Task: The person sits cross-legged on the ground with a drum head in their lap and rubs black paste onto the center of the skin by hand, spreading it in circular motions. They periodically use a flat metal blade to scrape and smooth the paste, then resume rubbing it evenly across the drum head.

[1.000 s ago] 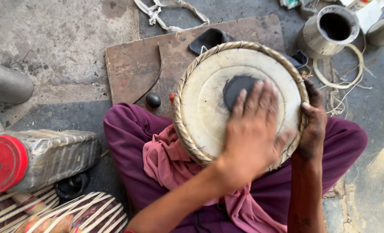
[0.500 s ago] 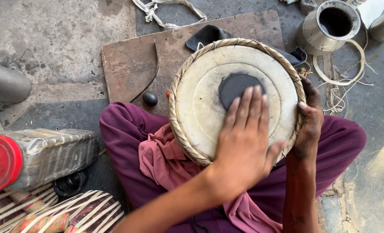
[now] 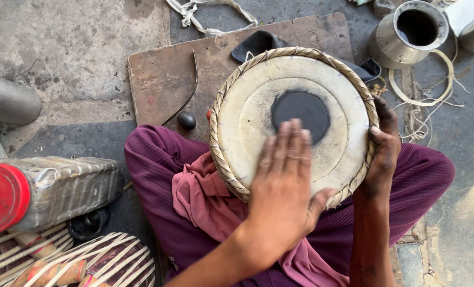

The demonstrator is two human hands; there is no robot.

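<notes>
A round drum [image 3: 293, 122] with a pale skin, a black centre patch and a braided rim is held on the lap of a person seated cross-legged in maroon trousers [image 3: 157, 165]. The left hand [image 3: 285, 196] is laid flat on the skin at six o'clock, fingers together and stretched toward the black patch, gripping nothing. The right hand [image 3: 383, 151] is clasped on the rim at three o'clock. A worn wooden board [image 3: 162, 79] is seen on the rough concrete floor [image 3: 61, 42] at eleven o'clock of the drum, with a small dark stone [image 3: 186, 120] on it. A metal vessel [image 3: 407, 32] is placed at one o'clock, and a red-capped plastic container [image 3: 45, 191] at eight o'clock.
</notes>
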